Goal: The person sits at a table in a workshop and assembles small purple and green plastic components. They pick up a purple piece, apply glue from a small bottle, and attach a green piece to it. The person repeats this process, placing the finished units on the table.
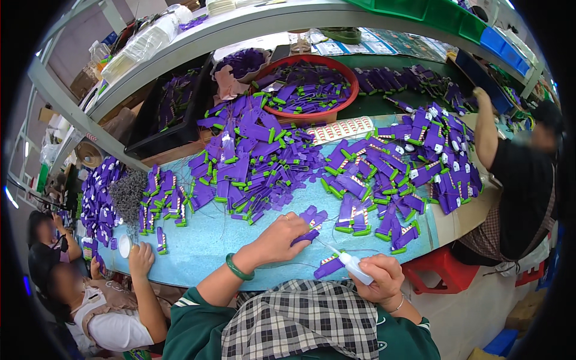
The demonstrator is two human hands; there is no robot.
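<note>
My left hand (pixel 281 237), with a green bangle on its wrist, pinches a flat purple plastic piece (pixel 305 237) just above the blue table top (pixel 240 259). My right hand (pixel 384 279) is closed round a small white squeeze bottle (pixel 356 269) with a thin nozzle. The nozzle tip points left at the held piece; whether it touches cannot be made out. Beside the bottle, near the table's front edge, lies another purple piece (pixel 329 268) with a green end and a striped strip. Similar pieces (pixel 396 225) lie a little farther to the right.
A large pile of purple and green pieces (pixel 258 162) spreads ahead, with a red basin (pixel 354 84) of them behind. Left of it are a black crate (pixel 192 114) and a grey tangled heap (pixel 128 195). A sheet of strips (pixel 341 130) lies mid-table. Co-workers sit left and right.
</note>
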